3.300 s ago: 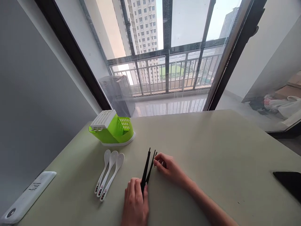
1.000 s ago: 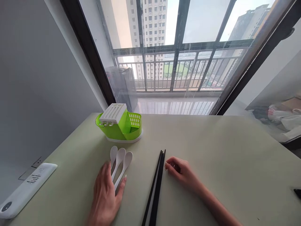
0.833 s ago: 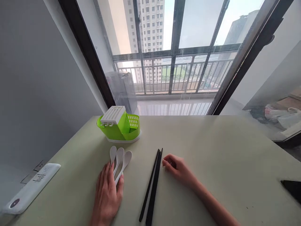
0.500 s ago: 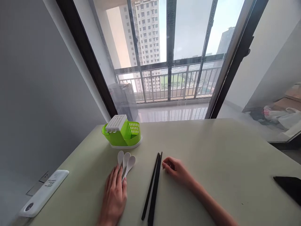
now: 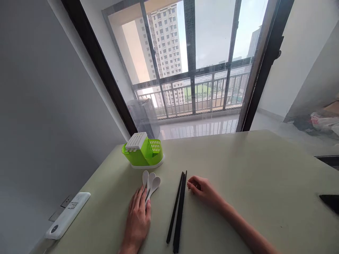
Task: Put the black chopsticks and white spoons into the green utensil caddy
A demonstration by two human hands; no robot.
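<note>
Three white spoons (image 5: 151, 180) lie fanned out on the table, bowls pointing away from me. My left hand (image 5: 138, 215) rests over their handles with fingers stretched out; the handle ends are hidden under it. Several black chopsticks (image 5: 179, 208) lie lengthwise between my hands, their thin tips at the far end. Just right of those tips, my right hand (image 5: 201, 187) rests on the table, its fingers loosely curled with nothing visible in them. Beyond the spoons stands a bright green utensil holder (image 5: 144, 158) with a white slotted top and white base.
A white power strip or similar long device (image 5: 69, 213) lies along the table's left edge by the wall. At the right edge is a black object (image 5: 329, 203), partly out of view. The pale table (image 5: 233, 158) ends before a glass door (image 5: 209, 38).
The whole view has shifted slightly, so the table things appear farther right. Both hands keep their places beside the spoons and chopsticks.
</note>
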